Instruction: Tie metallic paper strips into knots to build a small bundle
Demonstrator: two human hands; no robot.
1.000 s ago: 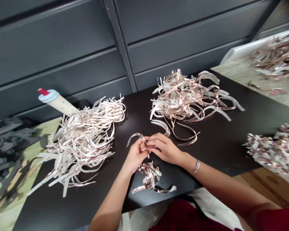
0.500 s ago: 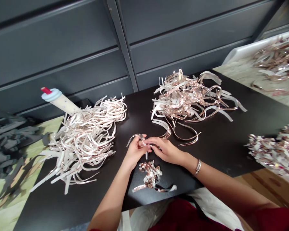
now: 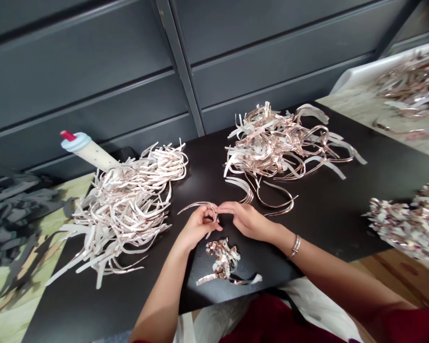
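My left hand (image 3: 199, 227) grips a thin, curved copper-coloured strip (image 3: 196, 206) at its bent end, and the tail of the strip points left. My right hand (image 3: 245, 221) is beside it, its fingertips meeting the strip at the left fingers. Just below both hands lies a small heap of crumpled coppery pieces (image 3: 223, 262). A large tangle of pale strips (image 3: 128, 205) is to the left of my hands. Another tangle of shiny copper-and-white strips (image 3: 279, 143) lies beyond them, its loose ends close to my right fingers.
The strips lie on a black tabletop (image 3: 321, 224). A white bottle with a red tip (image 3: 87, 150) leans behind the left tangle. A crumpled heap (image 3: 407, 224) sits at right, a white tray (image 3: 364, 71) with strips at top right, and a grey slatted wall behind.
The strip has swung flatter, its tail now reaching further left. My hands have shifted slightly apart and lower, and the piles have not visibly changed.
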